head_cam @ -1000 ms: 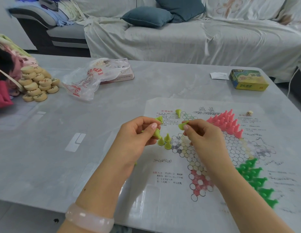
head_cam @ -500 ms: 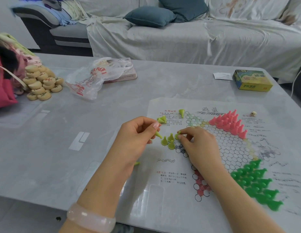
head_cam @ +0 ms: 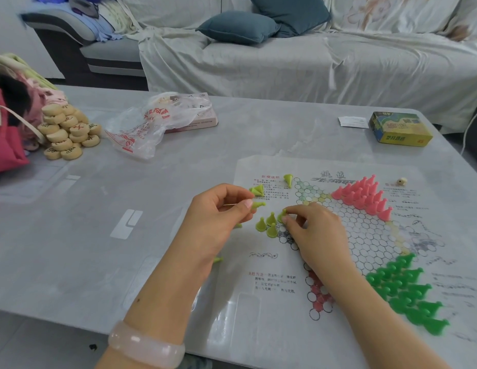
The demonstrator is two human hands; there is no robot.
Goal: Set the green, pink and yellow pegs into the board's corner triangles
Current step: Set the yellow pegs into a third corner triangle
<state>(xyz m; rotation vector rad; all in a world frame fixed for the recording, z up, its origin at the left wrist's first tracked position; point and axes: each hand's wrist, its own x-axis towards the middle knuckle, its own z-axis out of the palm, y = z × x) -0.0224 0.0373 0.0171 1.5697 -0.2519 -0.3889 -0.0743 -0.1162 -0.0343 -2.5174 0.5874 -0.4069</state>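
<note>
Board: the printed paper star-grid game sheet (head_cam: 365, 235) lies flat on the pale grey desk (head_cam: 125, 235).
Done so far: the pink cone pegs (head_cam: 362, 194) fill the far corner triangle; the dark green cone pegs (head_cam: 407, 294) fill the near right one.
My right hand (head_cam: 312, 230): fingertips pinch one yellow-green cone peg (head_cam: 282, 215), lowering it onto the left corner beside three standing yellow-green pegs (head_cam: 268, 225).
My left hand (head_cam: 218, 217): curled round spare yellow-green pegs, one (head_cam: 257, 205) sticking out between thumb and finger.
Loose: more yellow-green pegs (head_cam: 258, 190) lie on the sheet's far left.
Risk: my knuckles sit just beside the standing three; a nudge would likely topple them.
Risk: the sheet is thin, so dragging my wrist could shift it and upset the pink and green rows.
Risk: a spare could slip from my full left hand.
</note>
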